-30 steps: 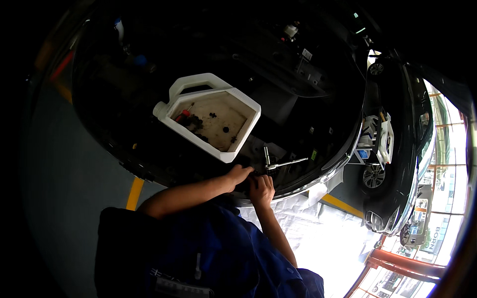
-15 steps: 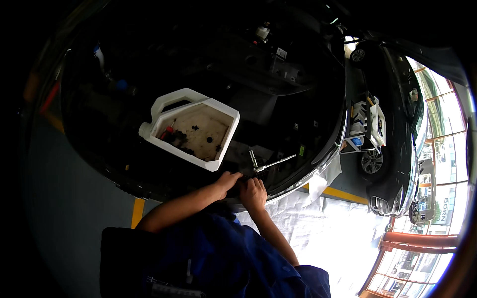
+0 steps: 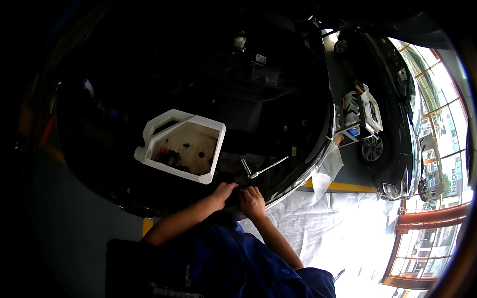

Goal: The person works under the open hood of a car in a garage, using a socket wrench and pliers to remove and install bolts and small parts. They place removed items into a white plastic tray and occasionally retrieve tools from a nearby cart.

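Observation:
Both hands are close together at the near edge of a car's dark engine bay. My left hand is closed, its fingertips bent inward at a dark part. My right hand curls its fingers down just beside it. What they grip is lost in shadow. Just beyond my right hand lies a silver ratchet wrench with a socket extension. Left of it, a white jug with one side cut away rests on the bay. Inside are dark clips and a small red-handled tool.
A white cloth cover hangs over the car's front edge at the right. Farther right stand a tool cart and another dark car. A yellow line runs along the floor.
The view has shifted, so the jug, wrench and car sit lower and a little left in the picture. Both hands stay together at the same edge.

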`<state>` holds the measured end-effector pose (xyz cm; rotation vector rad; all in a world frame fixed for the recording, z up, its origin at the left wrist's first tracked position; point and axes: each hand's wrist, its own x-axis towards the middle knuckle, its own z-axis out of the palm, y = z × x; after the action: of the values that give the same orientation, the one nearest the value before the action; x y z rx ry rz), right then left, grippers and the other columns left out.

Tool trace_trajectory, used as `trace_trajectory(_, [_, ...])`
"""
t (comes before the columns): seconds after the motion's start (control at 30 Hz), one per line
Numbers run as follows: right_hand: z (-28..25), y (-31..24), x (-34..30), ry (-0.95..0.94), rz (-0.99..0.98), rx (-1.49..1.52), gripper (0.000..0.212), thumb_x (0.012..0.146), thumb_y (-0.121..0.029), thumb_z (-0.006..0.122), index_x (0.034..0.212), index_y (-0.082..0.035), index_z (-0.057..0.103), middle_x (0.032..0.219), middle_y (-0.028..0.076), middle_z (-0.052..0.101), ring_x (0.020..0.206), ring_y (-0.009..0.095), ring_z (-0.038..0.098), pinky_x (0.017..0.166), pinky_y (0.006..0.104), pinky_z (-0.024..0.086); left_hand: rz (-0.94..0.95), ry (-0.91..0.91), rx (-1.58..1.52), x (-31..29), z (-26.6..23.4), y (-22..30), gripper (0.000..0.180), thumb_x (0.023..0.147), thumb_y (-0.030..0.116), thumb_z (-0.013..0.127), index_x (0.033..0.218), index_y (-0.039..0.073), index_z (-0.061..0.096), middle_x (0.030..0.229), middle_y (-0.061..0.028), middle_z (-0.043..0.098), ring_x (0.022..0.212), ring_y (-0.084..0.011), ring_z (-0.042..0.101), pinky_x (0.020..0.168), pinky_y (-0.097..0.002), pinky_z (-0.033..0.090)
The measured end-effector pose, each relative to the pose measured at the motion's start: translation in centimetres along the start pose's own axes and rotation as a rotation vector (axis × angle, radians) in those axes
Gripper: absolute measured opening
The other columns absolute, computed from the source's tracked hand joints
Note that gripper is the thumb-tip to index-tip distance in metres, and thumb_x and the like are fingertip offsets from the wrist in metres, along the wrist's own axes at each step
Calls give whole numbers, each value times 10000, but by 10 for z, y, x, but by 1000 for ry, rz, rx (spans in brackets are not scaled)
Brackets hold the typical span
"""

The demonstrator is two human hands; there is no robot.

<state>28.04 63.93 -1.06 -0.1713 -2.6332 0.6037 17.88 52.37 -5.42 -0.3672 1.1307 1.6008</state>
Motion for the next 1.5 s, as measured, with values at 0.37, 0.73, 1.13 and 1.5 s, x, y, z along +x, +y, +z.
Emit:
trace_trajectory(0.37, [10, -9, -2, 73, 130, -145, 246, 787, -167, 773, 724, -57, 563, 753, 105, 567, 750, 316, 593, 653, 430, 511, -19, -16, 1, 0, -2, 1, 159, 922, 214, 655, 990, 76, 696, 934, -47, 672, 859, -184, 632, 747, -349, 504])
trace_trajectory(0.73, [2, -3, -1, 38, 39, -1, 149, 788, -145, 751, 838, -57, 642, 877, 113, 606, 826, 325, 604, 712, 422, 523, 6, -37, 11, 11, -8, -8, 184, 937, 206, 622, 1013, 59, 702, 946, -58, 689, 883, -193, 649, 790, -351, 513])
trace_trajectory(1.13, [-5, -17, 6, 88, 107, -43, 166, 786, -141, 744, 778, -54, 604, 829, 108, 573, 813, 322, 598, 703, 420, 524, 674, 151, 540, -28, -6, -22, 310, 891, 204, 646, 1086, -36, 671, 934, -145, 720, 813, -257, 690, 730, -365, 546])
trace_trajectory(1.5, [-4, -6, 1, -24, 117, -62, 261, 839, -260, 770, 871, -29, 652, 941, 137, 602, 887, 335, 609, 765, 414, 536, 262, 155, -41, -93, -23, -12, 165, 974, 130, 587, 1084, 25, 652, 957, -99, 700, 828, -203, 673, 741, -327, 539])
